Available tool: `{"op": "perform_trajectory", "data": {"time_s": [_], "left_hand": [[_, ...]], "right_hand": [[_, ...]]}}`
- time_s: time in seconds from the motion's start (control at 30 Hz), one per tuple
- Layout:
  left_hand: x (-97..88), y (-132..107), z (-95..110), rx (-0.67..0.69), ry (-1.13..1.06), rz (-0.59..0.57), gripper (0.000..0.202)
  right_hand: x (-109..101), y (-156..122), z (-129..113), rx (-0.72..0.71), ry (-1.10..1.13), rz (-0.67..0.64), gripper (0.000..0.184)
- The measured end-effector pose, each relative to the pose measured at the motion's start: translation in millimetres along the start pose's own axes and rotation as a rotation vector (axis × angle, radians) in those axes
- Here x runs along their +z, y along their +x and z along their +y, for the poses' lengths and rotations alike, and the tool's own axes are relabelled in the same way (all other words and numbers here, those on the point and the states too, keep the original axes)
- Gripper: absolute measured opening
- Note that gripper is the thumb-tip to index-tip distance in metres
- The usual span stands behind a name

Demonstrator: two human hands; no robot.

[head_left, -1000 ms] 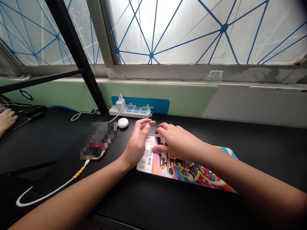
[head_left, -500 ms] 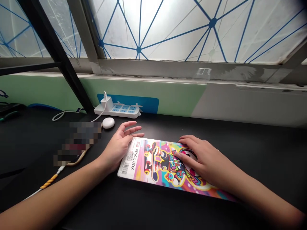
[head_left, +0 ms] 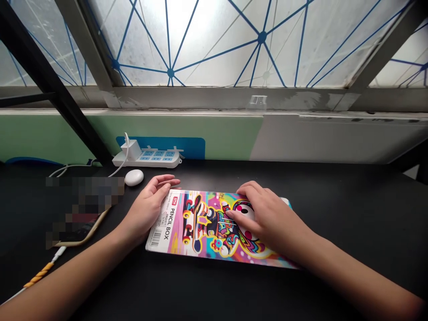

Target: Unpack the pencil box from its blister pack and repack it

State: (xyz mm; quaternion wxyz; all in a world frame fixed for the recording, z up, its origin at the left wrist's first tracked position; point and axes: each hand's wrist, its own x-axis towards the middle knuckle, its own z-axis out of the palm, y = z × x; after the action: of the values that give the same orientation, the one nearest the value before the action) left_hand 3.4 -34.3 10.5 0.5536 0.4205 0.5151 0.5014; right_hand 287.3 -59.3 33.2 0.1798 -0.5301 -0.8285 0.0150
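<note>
A flat, colourful pencil box [head_left: 214,227] with a skateboarding cartoon figure lies on the black table, its white label strip to the left. My left hand [head_left: 149,207] is at the box's left end, thumb by the far corner, fingers loosely curved beyond it and not wrapped round anything. Across the right part of the box lies my right hand [head_left: 270,216], thumb on the printed face and fingers bent over the far edge. The right palm and wrist hide the box's right end.
Behind the hands, a white power strip [head_left: 147,159] with a plugged-in charger stands against the wall. A white round case [head_left: 134,178] lies near it. On the left are a blurred-out object [head_left: 88,205] and a cable with a yellow sleeve [head_left: 38,275]. A black post [head_left: 60,93] rises there.
The view has turned to the right, so everything sits further left. The left hand's fingers have drawn closer together. The pencil box lies slightly straighter in view, with the right hand still on it.
</note>
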Motion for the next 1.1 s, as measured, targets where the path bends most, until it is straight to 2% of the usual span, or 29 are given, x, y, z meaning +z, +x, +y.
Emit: {"op": "perform_trajectory", "data": {"time_s": [0.13,0.23,0.33,0.43,0.57,0.63,0.7,0.8,0.87,0.97,1.03,1.1], "left_hand": [[-1.5,-1,5,0.019,-0.032,-0.005,0.041],[-3.4,-2,6,0.091,-0.041,-0.053,0.046],[-3.3,-7,9,0.154,-0.039,-0.120,0.046],[-1.8,-13,16,0.187,-0.044,-0.169,0.051],[-6.1,-12,21,0.242,-0.065,-0.166,0.046],[-12.6,-7,22,0.278,-0.026,-0.192,0.039],[-19.8,-4,22,0.275,0.117,-0.251,0.033],[-28.4,-3,25,0.277,0.446,-0.370,0.029],[-31.8,-4,29,0.338,0.662,-0.482,0.038],[-36.0,-6,34,0.431,0.902,-0.607,0.066],[-39.2,-5,36,0.450,0.993,-0.613,0.075],[-42.4,-2,38,0.449,1.060,-0.584,0.075]], "right_hand": [[-3,-3,3,-0.165,-0.100,0.250,0.037],[-6,-7,5,-0.239,-0.144,0.403,0.025],[-11,-11,1,-0.282,-0.171,0.480,0.014],[-15,-16,-7,-0.328,-0.212,0.515,0.014],[-16,-22,-23,-0.409,-0.248,0.447,0.009],[-10,-23,-29,-0.458,-0.295,0.388,0.018],[-1,-23,-33,-0.508,-0.355,0.333,0.026],[12,-21,-34,-0.551,-0.364,0.248,0.025],[18,-19,-33,-0.538,-0.319,0.201,0.020],[20,-18,-33,-0.527,-0.279,0.178,0.014],[20,-17,-34,-0.535,-0.245,0.168,0.012],[21,-15,-36,-0.524,-0.172,0.129,0.013]]}}
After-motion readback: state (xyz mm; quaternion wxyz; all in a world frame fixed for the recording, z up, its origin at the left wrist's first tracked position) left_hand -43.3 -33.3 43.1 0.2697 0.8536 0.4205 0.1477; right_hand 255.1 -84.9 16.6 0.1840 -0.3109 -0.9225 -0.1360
